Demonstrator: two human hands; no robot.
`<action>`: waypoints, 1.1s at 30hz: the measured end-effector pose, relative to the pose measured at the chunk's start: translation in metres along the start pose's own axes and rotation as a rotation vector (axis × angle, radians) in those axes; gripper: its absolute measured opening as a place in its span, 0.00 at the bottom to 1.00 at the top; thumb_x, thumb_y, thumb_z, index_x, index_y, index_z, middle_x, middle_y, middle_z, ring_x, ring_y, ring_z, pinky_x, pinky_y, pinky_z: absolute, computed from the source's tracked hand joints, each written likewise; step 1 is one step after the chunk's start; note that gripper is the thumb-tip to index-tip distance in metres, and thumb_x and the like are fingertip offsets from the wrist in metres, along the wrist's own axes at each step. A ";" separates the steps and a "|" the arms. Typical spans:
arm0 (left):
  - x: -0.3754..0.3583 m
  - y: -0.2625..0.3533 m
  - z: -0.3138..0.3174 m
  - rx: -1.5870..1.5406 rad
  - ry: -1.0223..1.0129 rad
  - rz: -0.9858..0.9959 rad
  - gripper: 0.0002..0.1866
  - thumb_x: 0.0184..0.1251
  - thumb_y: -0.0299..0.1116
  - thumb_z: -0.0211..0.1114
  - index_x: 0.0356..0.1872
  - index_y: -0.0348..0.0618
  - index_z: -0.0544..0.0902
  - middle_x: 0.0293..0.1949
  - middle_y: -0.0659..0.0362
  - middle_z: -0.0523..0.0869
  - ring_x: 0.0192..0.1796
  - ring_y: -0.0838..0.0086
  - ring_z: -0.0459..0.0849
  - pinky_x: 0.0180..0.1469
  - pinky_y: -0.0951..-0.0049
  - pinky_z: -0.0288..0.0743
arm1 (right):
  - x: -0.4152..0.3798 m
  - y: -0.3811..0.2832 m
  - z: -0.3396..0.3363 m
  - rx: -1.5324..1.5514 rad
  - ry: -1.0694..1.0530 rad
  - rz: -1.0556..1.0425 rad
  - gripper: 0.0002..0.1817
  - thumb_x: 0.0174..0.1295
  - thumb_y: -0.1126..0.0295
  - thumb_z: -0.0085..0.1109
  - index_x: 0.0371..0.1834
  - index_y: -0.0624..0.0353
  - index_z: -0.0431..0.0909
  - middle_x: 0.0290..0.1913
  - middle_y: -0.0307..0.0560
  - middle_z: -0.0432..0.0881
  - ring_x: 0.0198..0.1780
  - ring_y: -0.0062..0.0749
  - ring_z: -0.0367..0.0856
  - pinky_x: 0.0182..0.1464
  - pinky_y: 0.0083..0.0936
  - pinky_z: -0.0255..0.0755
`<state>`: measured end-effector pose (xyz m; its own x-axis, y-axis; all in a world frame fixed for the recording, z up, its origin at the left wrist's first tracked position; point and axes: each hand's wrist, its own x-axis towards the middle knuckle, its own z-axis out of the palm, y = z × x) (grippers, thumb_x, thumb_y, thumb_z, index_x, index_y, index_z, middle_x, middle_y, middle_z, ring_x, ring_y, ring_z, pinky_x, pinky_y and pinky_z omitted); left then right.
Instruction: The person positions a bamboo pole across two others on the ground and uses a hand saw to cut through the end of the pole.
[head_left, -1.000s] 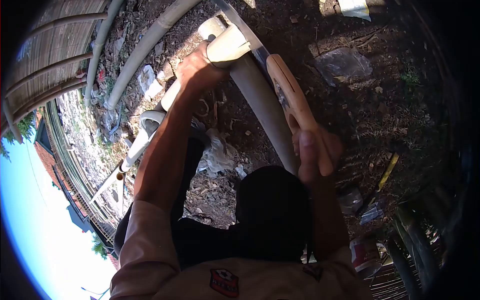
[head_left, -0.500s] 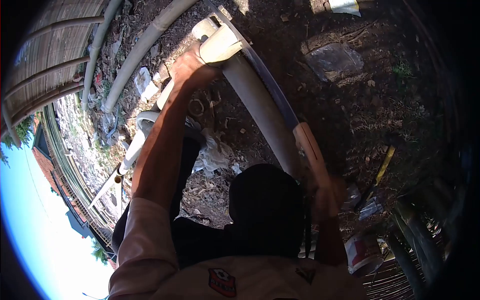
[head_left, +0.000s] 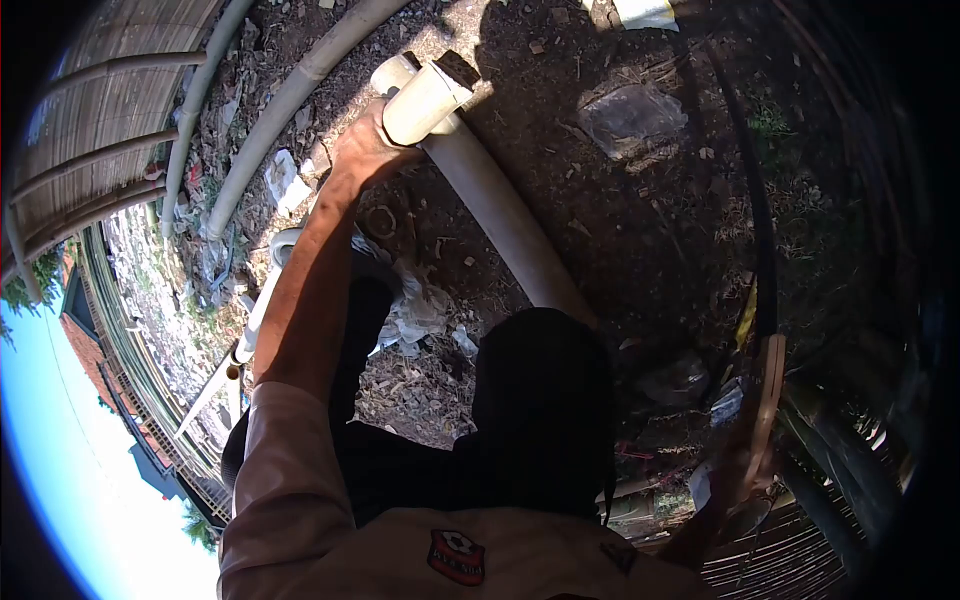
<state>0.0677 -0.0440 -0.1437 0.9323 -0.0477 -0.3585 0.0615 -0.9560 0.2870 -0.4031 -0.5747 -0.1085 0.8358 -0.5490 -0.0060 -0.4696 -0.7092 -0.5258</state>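
Observation:
My left hand (head_left: 365, 150) is wrapped round a pale bamboo pole near its cut end (head_left: 427, 103), at the upper middle. Beneath that end, another thick bamboo pole (head_left: 505, 215) slants along the ground down to my knee. At the lower right my right hand (head_left: 745, 465), dim and blurred, is closed on the wooden handle (head_left: 768, 395) of a long saw. The dark saw blade (head_left: 752, 190) points up and stands well apart from the bamboo.
Curved poles (head_left: 285, 115) and a slatted bamboo panel (head_left: 120, 90) stand at the upper left. Clear plastic (head_left: 632, 118) lies on the soil. A yellow strip (head_left: 747, 315) and more poles (head_left: 825, 470) are at the right.
The saw has come away from the bamboo end and swung right, with my right hand moving down and right. My left hand still holds the pole, slightly further left in view.

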 end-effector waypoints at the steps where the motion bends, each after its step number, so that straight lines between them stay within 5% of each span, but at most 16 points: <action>1: -0.006 0.005 -0.007 -0.093 -0.024 0.064 0.40 0.47 0.39 0.84 0.65 0.43 0.78 0.54 0.49 0.89 0.60 0.58 0.87 0.62 0.61 0.80 | 0.012 -0.008 0.025 -0.002 -0.010 -0.066 0.17 0.65 0.64 0.69 0.46 0.66 0.79 0.34 0.51 0.81 0.31 0.43 0.81 0.35 0.35 0.74; 4: 0.004 -0.030 -0.003 -0.233 -0.069 0.111 0.39 0.48 0.36 0.84 0.65 0.44 0.78 0.54 0.51 0.89 0.61 0.60 0.87 0.63 0.62 0.79 | 0.035 -0.029 0.077 -0.147 -0.061 -0.338 0.19 0.64 0.64 0.72 0.48 0.68 0.78 0.36 0.52 0.81 0.32 0.44 0.81 0.37 0.36 0.75; 6: 0.005 -0.037 0.001 -0.330 -0.092 0.068 0.38 0.48 0.35 0.85 0.64 0.43 0.79 0.54 0.51 0.89 0.60 0.60 0.87 0.63 0.62 0.80 | 0.045 -0.048 0.093 -0.310 -0.069 -0.536 0.20 0.64 0.64 0.71 0.49 0.70 0.78 0.36 0.58 0.82 0.33 0.53 0.83 0.37 0.39 0.76; 9: -0.005 -0.026 -0.004 -0.128 -0.026 0.028 0.42 0.44 0.51 0.84 0.61 0.46 0.77 0.49 0.43 0.91 0.55 0.48 0.90 0.60 0.53 0.80 | 0.059 -0.088 0.117 -0.146 -0.225 -0.630 0.20 0.61 0.68 0.72 0.48 0.72 0.77 0.37 0.66 0.79 0.38 0.69 0.81 0.39 0.50 0.77; 11: -0.004 -0.025 -0.001 -0.113 0.019 -0.011 0.33 0.51 0.49 0.79 0.58 0.48 0.79 0.47 0.45 0.91 0.53 0.48 0.90 0.59 0.51 0.79 | 0.049 -0.077 0.130 -0.331 -0.506 -0.271 0.20 0.57 0.74 0.68 0.50 0.74 0.77 0.41 0.68 0.78 0.46 0.70 0.79 0.47 0.54 0.76; 14: -0.002 -0.043 0.026 -0.079 0.258 0.095 0.38 0.47 0.57 0.81 0.56 0.51 0.78 0.38 0.49 0.92 0.44 0.51 0.93 0.49 0.50 0.83 | 0.055 -0.059 0.145 -0.566 -0.616 -0.483 0.20 0.60 0.74 0.64 0.55 0.70 0.77 0.46 0.68 0.80 0.54 0.66 0.79 0.62 0.49 0.73; 18: -0.001 -0.038 0.015 -0.113 0.131 -0.028 0.33 0.47 0.50 0.81 0.55 0.53 0.79 0.46 0.51 0.91 0.50 0.54 0.91 0.51 0.54 0.85 | 0.061 -0.037 0.174 -0.822 -0.716 -0.403 0.20 0.58 0.72 0.66 0.54 0.68 0.78 0.52 0.62 0.81 0.58 0.57 0.78 0.65 0.48 0.69; 23: 0.005 -0.047 0.019 -0.140 0.165 0.087 0.30 0.50 0.35 0.77 0.58 0.50 0.78 0.54 0.53 0.87 0.56 0.53 0.87 0.50 0.52 0.85 | 0.044 0.025 0.191 -0.995 -0.583 -0.473 0.14 0.65 0.69 0.59 0.52 0.60 0.81 0.50 0.54 0.82 0.58 0.52 0.79 0.66 0.43 0.69; 24: 0.005 -0.045 0.015 -0.134 0.197 0.115 0.23 0.54 0.28 0.69 0.54 0.45 0.79 0.45 0.53 0.86 0.49 0.54 0.88 0.49 0.54 0.86 | 0.041 0.061 0.191 -1.249 -0.634 -0.588 0.14 0.66 0.68 0.57 0.53 0.60 0.80 0.52 0.54 0.81 0.59 0.50 0.78 0.66 0.43 0.69; 26: 0.007 -0.045 0.014 -0.153 0.196 0.117 0.22 0.54 0.28 0.69 0.53 0.45 0.79 0.44 0.53 0.86 0.48 0.55 0.88 0.49 0.55 0.85 | 0.029 0.141 0.187 -1.467 -0.612 -0.693 0.15 0.69 0.68 0.55 0.55 0.60 0.78 0.56 0.54 0.80 0.62 0.48 0.75 0.67 0.44 0.67; 29: 0.010 -0.048 0.020 -0.162 0.214 0.132 0.20 0.56 0.30 0.68 0.52 0.45 0.80 0.43 0.55 0.85 0.46 0.58 0.88 0.46 0.57 0.84 | 0.043 0.038 0.183 -1.134 -0.742 -0.405 0.15 0.69 0.67 0.55 0.54 0.62 0.78 0.55 0.56 0.80 0.62 0.50 0.75 0.69 0.47 0.65; 31: 0.010 -0.049 0.021 -0.143 0.211 0.120 0.32 0.41 0.31 0.77 0.55 0.47 0.79 0.45 0.55 0.85 0.48 0.56 0.88 0.48 0.55 0.85 | 0.060 -0.001 0.189 -1.141 -0.873 -0.231 0.17 0.69 0.66 0.56 0.55 0.64 0.78 0.56 0.57 0.79 0.62 0.51 0.75 0.70 0.49 0.64; 33: 0.008 -0.049 0.019 -0.154 0.202 0.121 0.27 0.48 0.30 0.73 0.53 0.46 0.79 0.44 0.55 0.85 0.47 0.57 0.88 0.48 0.56 0.85 | 0.061 -0.013 0.188 -1.133 -0.994 -0.053 0.18 0.69 0.65 0.56 0.56 0.65 0.78 0.57 0.59 0.79 0.63 0.53 0.75 0.71 0.51 0.62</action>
<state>0.0652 -0.0028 -0.1780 0.9874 -0.0855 -0.1335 -0.0158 -0.8909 0.4539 -0.2923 -0.5153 -0.2620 0.4871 -0.3272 -0.8097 -0.0103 -0.9292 0.3693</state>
